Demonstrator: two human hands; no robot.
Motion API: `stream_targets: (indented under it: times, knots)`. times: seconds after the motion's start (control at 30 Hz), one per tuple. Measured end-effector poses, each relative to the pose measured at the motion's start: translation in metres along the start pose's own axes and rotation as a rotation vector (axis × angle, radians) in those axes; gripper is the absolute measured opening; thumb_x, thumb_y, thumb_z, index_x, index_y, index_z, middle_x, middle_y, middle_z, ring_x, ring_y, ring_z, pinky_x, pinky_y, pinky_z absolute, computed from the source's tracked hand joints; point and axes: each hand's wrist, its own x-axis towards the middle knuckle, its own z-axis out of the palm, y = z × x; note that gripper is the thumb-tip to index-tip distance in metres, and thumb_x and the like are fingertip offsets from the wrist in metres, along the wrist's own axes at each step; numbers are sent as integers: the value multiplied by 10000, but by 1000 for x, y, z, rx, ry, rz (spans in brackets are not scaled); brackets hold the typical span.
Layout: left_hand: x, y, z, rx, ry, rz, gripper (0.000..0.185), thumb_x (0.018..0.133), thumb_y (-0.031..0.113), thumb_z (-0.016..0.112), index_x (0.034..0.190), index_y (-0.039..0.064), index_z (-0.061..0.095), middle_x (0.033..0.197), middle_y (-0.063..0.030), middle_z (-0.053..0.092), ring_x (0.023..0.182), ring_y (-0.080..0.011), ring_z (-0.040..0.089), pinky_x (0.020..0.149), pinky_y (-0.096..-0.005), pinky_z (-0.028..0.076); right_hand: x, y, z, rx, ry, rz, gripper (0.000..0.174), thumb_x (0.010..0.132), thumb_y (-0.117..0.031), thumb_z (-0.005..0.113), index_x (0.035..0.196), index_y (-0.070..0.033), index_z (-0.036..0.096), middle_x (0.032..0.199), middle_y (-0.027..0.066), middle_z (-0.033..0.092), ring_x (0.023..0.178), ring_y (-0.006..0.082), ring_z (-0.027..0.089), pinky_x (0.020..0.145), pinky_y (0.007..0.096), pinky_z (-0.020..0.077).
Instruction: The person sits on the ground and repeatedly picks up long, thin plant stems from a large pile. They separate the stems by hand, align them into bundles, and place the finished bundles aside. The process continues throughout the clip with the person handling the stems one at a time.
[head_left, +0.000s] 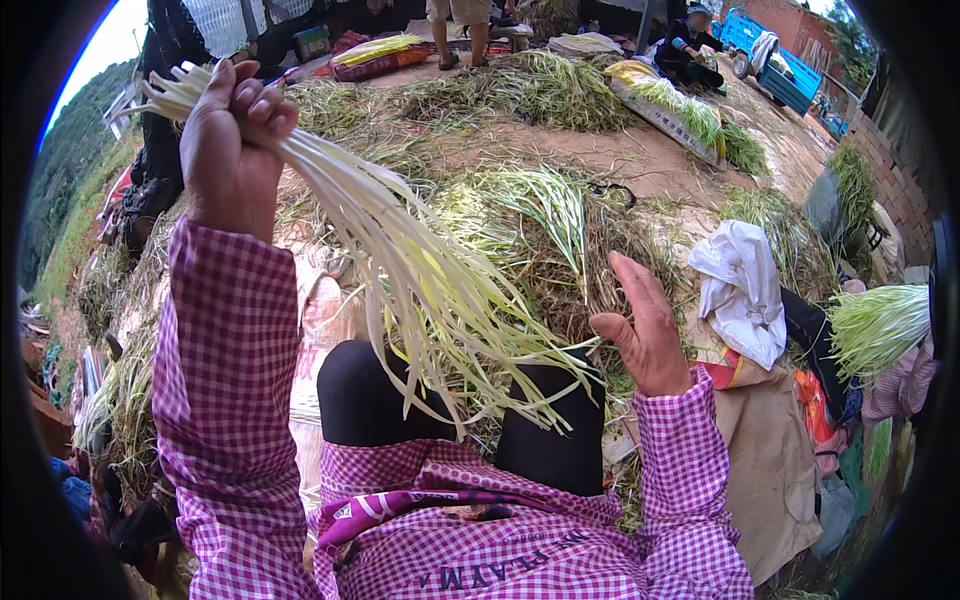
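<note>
My left hand (236, 142) is raised at the upper left, closed around the white stem ends of a bunch of pale yellow chives (397, 247). The long leaves hang down to the right, over my black-trousered knees (375, 390). My right hand (645, 330) is held up near the leaf tips, thumb and fingers apart, with nothing in it. Whether a leaf tip brushes its thumb I cannot tell. Beyond my knees, a loose heap of green and yellow chives (540, 210) lies on brown, withered trimmings (551, 281).
A white woven sack (742, 285) lies crumpled to my right, near a brown sheet (772, 465). Another chive bunch (881, 330) is at the far right. Chives lie on a long sack (667, 112) near a seated person (686, 56). Someone's legs (459, 30) stand behind. A blue cart (772, 64) is parked beyond.
</note>
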Motion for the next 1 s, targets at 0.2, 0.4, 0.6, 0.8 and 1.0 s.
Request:
stream_targets:
  times: [0.2, 0.4, 0.6, 0.8, 1.0]
  knots:
    - [-18, -48, 96, 48, -33, 125, 226, 938, 207, 474, 890, -12, 498, 556, -9, 422, 476, -98, 415, 460, -258, 385, 132, -118, 13, 306, 186, -414, 844, 741, -472, 653, 1307, 19, 263, 1266, 306, 388, 1183, 406, 402, 982, 476, 349]
    - [-27, -39, 111, 106, -47, 105, 217, 889, 217, 568, 931, 7, 533, 543, 9, 453, 460, -81, 457, 450, -236, 411, 158, -130, 31, 663, 151, -303, 160, 829, -17, 550, 954, 5, 451, 720, 142, 596, 548, 227, 598, 461, 312, 464]
    - [-35, -4, 91, 348, -555, -9, 800, 659, 351, 782, 1258, -12, 396, 836, -42, 596, 812, -180, 633, 843, -361, 495, 149, -146, 12, 1190, -338, -238, 65, 852, -80, 556, 849, -41, 504, 628, 1, 485, 528, 82, 495, 440, 216, 405]
    - [-28, 5, 66, 356, -692, -309, 507, 741, 262, 720, 1116, -5, 508, 788, -80, 595, 712, -192, 643, 703, -387, 555, 150, -157, 21, 1417, -645, -254, 161, 772, -99, 637, 857, 5, 547, 639, 39, 549, 478, 114, 542, 392, 209, 425]
    - [22, 12, 54, 455, -345, -34, 291, 883, 260, 568, 981, -13, 546, 595, 5, 464, 548, -113, 575, 606, -317, 567, 149, -115, 72, 1248, -806, 19, 436, 662, -175, 755, 1015, -15, 554, 793, 70, 633, 718, 157, 625, 715, 313, 506]
